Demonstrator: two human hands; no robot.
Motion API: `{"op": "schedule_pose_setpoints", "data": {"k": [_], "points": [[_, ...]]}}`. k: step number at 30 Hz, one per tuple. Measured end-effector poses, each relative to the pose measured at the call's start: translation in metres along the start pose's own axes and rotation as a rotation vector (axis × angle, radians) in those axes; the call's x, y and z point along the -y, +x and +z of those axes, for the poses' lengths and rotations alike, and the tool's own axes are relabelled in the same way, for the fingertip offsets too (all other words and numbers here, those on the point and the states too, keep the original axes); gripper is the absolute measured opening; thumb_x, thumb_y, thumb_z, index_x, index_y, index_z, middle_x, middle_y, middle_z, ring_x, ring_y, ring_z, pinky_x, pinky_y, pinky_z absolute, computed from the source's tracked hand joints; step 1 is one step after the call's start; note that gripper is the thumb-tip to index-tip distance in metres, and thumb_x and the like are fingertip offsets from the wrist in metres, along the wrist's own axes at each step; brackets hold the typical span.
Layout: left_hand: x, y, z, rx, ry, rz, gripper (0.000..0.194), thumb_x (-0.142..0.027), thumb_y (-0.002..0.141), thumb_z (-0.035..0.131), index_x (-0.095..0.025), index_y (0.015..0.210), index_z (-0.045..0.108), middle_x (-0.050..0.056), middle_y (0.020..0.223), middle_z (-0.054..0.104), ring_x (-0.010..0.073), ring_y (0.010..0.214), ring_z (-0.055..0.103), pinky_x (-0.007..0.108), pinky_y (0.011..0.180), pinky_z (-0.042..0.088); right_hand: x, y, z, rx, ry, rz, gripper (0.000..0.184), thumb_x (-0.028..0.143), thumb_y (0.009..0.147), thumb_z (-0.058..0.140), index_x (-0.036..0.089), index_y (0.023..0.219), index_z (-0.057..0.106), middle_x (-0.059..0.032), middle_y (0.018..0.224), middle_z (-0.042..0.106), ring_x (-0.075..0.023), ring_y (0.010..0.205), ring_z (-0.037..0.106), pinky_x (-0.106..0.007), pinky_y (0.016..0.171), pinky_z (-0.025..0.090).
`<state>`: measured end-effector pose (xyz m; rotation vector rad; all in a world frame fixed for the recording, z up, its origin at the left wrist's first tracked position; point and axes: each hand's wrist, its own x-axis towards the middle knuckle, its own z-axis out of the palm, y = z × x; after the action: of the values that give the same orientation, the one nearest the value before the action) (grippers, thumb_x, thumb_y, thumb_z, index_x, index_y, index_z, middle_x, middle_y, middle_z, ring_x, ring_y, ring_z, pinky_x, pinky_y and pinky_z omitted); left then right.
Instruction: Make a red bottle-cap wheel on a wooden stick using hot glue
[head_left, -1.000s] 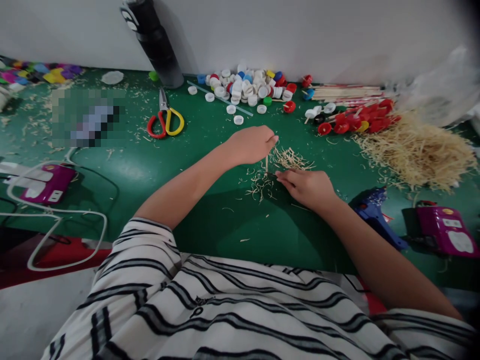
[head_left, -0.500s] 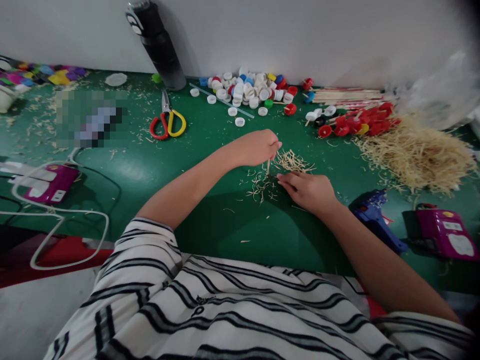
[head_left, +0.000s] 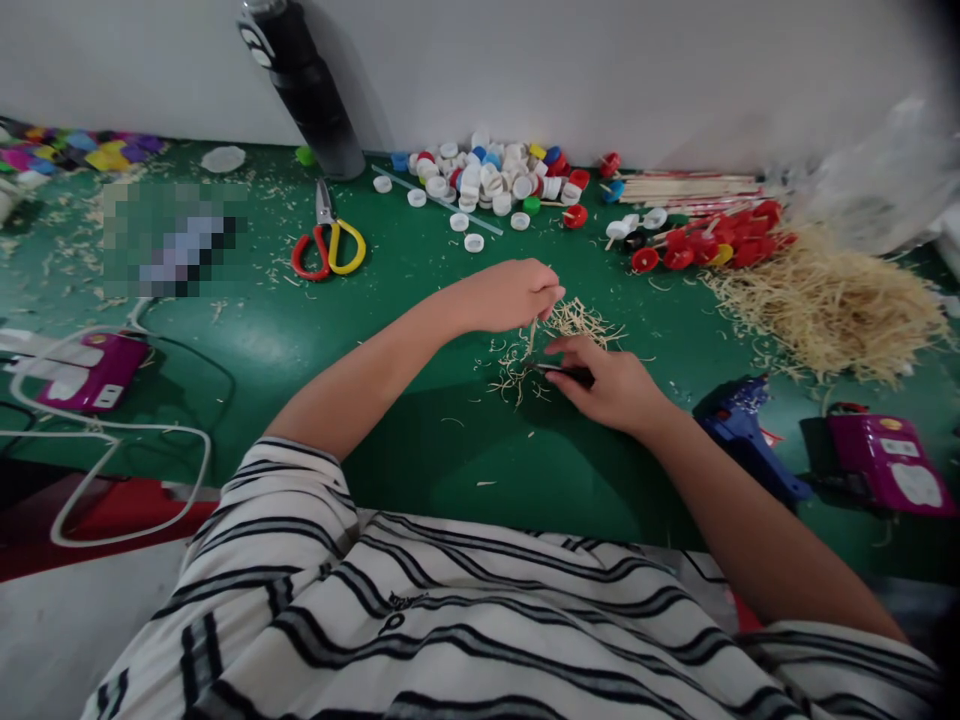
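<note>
My left hand (head_left: 517, 295) is closed in a pinch on the upper end of a thin wooden stick (head_left: 533, 335), which points down toward the table. Just below and to the right, my right hand (head_left: 611, 380) grips a slim, dark metal tool (head_left: 559, 368). Its tip is close to the stick's lower end; whether it is a blade or tweezers I cannot tell. Curled pale wood shavings (head_left: 511, 375) lie under the stick. Beside my fingers is a small heap of straw-like strips (head_left: 583, 320).
Red-and-yellow scissors (head_left: 330, 245), a black bottle (head_left: 315, 110) and piled bottle caps (head_left: 491, 175) are toward the back. At right lie capped sticks (head_left: 705, 240), a large straw-like heap (head_left: 840, 305), a blue glue gun (head_left: 750, 435) and a purple box (head_left: 889, 465). A white cable (head_left: 206, 450) loops at left.
My right thumb and fingers have spread somewhat, showing more of the dark tool between them. My left hand stays nearly in place with the stick. The whole view has shifted slightly.
</note>
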<state>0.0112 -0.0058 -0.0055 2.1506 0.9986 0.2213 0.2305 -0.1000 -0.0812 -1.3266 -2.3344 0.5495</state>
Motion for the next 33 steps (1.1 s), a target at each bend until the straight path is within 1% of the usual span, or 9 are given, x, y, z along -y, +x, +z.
{"op": "schedule_pose_setpoints", "data": {"k": [3,7,11,15,17,22,26,30,33], "points": [[-0.006,-0.002,0.006,-0.087,-0.140,0.080,0.033,-0.034,0.107,0.041,-0.020,0.083,0.057,0.003,0.066,0.060,0.0128,0.059,0.052,0.032,0.069,0.043,0.011,-0.004,-0.001,0.179,0.361,-0.036,0.037,0.041,0.100,0.061,0.025,0.129,0.045,0.0052,0.074,0.066,-0.0165,0.060,0.061,-0.031,0.061,0.044],[-0.021,-0.003,0.035,-0.203,-0.482,0.231,0.034,-0.038,0.109,0.041,-0.020,0.085,0.057,0.001,0.070,0.058,0.0101,0.064,0.055,0.026,0.066,0.045,0.028,-0.010,0.001,0.324,0.719,-0.117,0.047,0.042,0.098,0.067,0.028,0.129,0.034,0.0113,0.070,0.050,-0.0120,0.052,0.045,-0.028,0.055,0.038],[-0.038,-0.009,0.065,-0.125,-0.852,0.071,0.053,-0.061,0.105,0.044,-0.020,0.076,0.059,-0.001,0.065,0.053,0.0060,0.045,0.045,0.024,0.041,0.029,0.038,-0.016,0.006,0.389,0.877,-0.138,0.049,0.036,0.095,0.072,0.029,0.121,0.031,0.0110,0.076,0.047,-0.0090,0.057,0.044,-0.025,0.055,0.039],[-0.046,-0.017,0.072,-0.069,-1.120,-0.036,0.063,-0.067,0.104,0.039,-0.019,0.069,0.057,-0.003,0.057,0.057,0.0016,0.030,0.030,0.024,0.033,0.017,0.039,-0.019,0.010,0.387,0.881,-0.155,0.048,0.032,0.094,0.072,0.030,0.115,0.029,0.0079,0.085,0.049,-0.0091,0.064,0.048,-0.023,0.057,0.045],[-0.046,-0.019,0.071,-0.069,-1.184,-0.057,0.067,-0.068,0.104,0.037,-0.018,0.064,0.054,-0.001,0.055,0.058,0.0014,0.029,0.031,0.024,0.032,0.013,0.037,-0.018,0.011,0.374,0.827,-0.187,0.047,0.033,0.094,0.071,0.030,0.114,0.029,0.0074,0.086,0.051,-0.0091,0.062,0.049,-0.024,0.056,0.045],[-0.042,-0.017,0.076,-0.054,-1.204,-0.094,0.076,-0.075,0.102,0.030,-0.019,0.054,0.051,0.002,0.043,0.050,0.0099,0.045,0.059,0.020,0.040,0.033,0.028,-0.014,0.013,0.342,0.520,-0.218,0.043,0.044,0.094,0.071,0.024,0.117,0.040,0.0020,0.085,0.060,-0.0141,0.066,0.057,-0.032,0.063,0.054],[-0.043,-0.018,0.083,-0.059,-1.227,-0.058,0.080,-0.076,0.101,0.030,-0.020,0.049,0.048,0.000,0.036,0.041,0.0091,0.039,0.052,0.022,0.047,0.045,0.029,-0.014,0.014,0.320,0.388,-0.267,0.041,0.056,0.097,0.064,0.019,0.112,0.055,-0.0062,0.093,0.065,-0.0192,0.079,0.062,-0.040,0.076,0.061],[-0.044,-0.020,0.087,-0.132,-1.192,-0.032,0.077,-0.075,0.101,0.035,-0.020,0.049,0.046,-0.001,0.036,0.039,0.0074,0.034,0.046,0.022,0.042,0.041,0.033,-0.013,0.016,0.277,0.295,-0.255,0.051,0.062,0.097,0.058,0.014,0.114,0.060,-0.0142,0.103,0.066,-0.0268,0.094,0.065,-0.046,0.084,0.061],[-0.044,-0.021,0.089,-0.212,-1.146,-0.026,0.076,-0.075,0.101,0.035,-0.020,0.050,0.046,-0.002,0.036,0.038,0.0073,0.036,0.046,0.021,0.041,0.038,0.034,-0.014,0.018,0.277,0.247,-0.225,0.052,0.064,0.098,0.056,0.015,0.115,0.060,-0.0131,0.098,0.066,-0.0284,0.092,0.065,-0.050,0.087,0.060]]}}
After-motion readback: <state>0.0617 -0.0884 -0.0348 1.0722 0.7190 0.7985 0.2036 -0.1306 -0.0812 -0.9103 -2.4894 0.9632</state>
